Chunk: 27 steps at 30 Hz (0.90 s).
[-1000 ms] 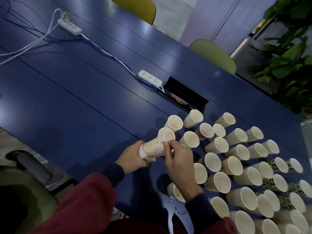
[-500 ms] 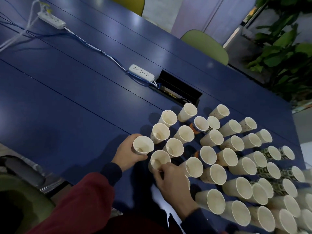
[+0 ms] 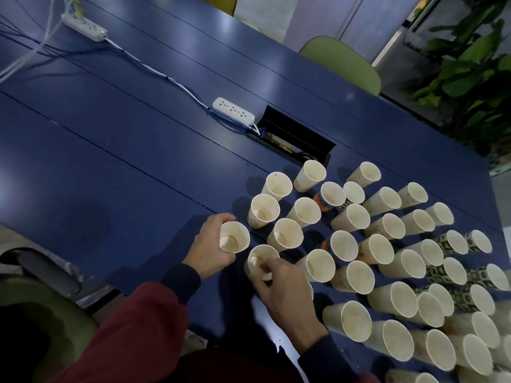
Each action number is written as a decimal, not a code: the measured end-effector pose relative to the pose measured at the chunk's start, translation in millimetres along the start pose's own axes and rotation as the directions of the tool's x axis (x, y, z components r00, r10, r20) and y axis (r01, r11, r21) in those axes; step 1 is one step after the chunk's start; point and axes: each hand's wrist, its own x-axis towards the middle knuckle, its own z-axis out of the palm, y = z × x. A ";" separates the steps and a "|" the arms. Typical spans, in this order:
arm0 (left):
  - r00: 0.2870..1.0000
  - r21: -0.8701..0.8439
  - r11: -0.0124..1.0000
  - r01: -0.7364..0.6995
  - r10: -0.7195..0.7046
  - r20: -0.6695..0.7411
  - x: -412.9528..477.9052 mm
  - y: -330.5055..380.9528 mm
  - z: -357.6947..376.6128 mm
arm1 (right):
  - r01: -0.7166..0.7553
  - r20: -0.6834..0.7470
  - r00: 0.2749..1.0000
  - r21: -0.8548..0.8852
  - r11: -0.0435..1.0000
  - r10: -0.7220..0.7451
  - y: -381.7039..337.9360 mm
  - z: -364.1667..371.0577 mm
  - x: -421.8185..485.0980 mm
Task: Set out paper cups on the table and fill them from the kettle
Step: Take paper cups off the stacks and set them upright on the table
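Parted, now upright | left fingers point(image 3: 219, 218) grip far cup point(image 3: 234, 238) | right fingers point(image 3: 266, 268) half-hide pinched cup point(image 3: 259, 257)

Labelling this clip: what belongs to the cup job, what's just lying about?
Job: leftmost white paper cup, in left hand; neighbouring white paper cup, in right hand; remaining upright paper cups.
Lying about: nearer white power strip; green chair; leafy plant.

The head view looks steeply down and forward, close over the blue table point(image 3: 110, 161), frame tilted.
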 end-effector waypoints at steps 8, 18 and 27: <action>0.956 -0.050 0.984 -0.169 0.152 -0.253 -9.6 43.1 6.9 | -0.056 -0.195 0.977 0.131 0.990 0.081 13.4 -11.2 -10.2; 0.911 -0.003 0.932 -0.361 0.352 -0.213 -20.3 102.3 61.2 | -0.037 -0.373 0.921 0.201 0.979 0.112 61.6 -47.7 -48.9; 0.848 0.033 0.849 -0.528 0.529 -0.034 -73.7 165.4 182.7 | -0.116 -0.501 0.829 0.282 0.952 0.250 172.0 -108.8 -155.2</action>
